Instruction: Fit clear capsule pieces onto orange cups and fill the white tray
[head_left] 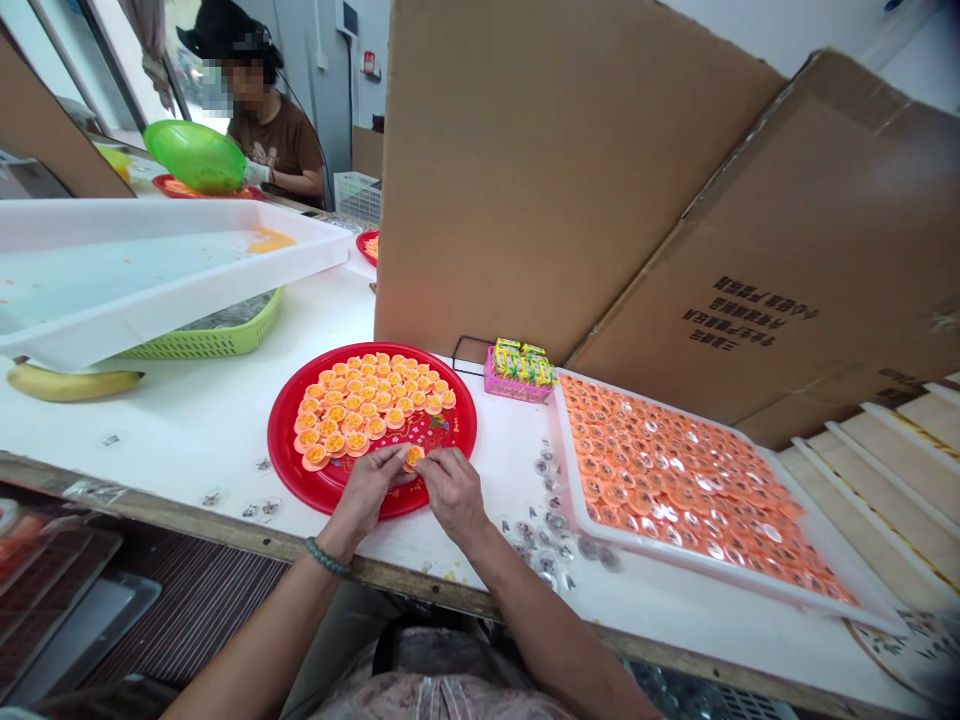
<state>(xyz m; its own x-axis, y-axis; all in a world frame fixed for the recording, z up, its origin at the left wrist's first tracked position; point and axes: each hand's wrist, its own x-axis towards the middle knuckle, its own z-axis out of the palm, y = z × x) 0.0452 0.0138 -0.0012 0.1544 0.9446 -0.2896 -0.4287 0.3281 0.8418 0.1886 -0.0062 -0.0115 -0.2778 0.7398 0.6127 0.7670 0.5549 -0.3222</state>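
Note:
Over the near rim of a red round tray, both my hands meet at one small orange disc with a yellow-orange centre. My left hand pinches at its left side, and a bit of clear film seems to show by those fingertips. On the disc's right side, the thumb and fingers of my right hand are closed. Many similar orange discs lie in close rows over the far and left parts of the red tray. A patterned bare part of the tray shows near my fingers.
A white tray of shiny, clear-covered orange discs stands at right. Small clear round pieces are scattered beside it. A pink basket holds wrapped packets. Cardboard rises behind; a banana lies left. Across the table, a person tips a green basin.

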